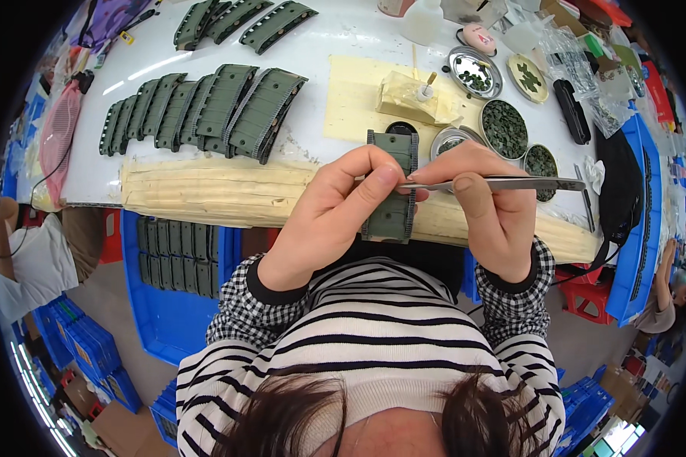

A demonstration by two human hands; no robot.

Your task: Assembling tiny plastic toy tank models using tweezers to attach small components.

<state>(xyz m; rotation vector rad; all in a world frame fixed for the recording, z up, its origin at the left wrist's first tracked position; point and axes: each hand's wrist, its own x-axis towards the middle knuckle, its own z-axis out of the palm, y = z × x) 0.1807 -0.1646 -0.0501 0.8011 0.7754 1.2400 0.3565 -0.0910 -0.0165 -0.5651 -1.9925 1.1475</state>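
My left hand is closed around a dark green plastic model part, a long plate with ridged, track-like edges. It is held upright over the table's padded front edge. In my right hand are metal tweezers, pinched between thumb and fingers. Their tips meet the plate's middle beside my left thumb; whether they grip a small piece there is hidden by my fingers. Just beyond the plate's upper end sits a small round black lid.
Rows of similar green parts lie on the white table at left. Bowls of small green pieces stand at right, near a masking-tape-covered block with a small bottle. A blue crate below left holds more parts. A black case lies farther right.
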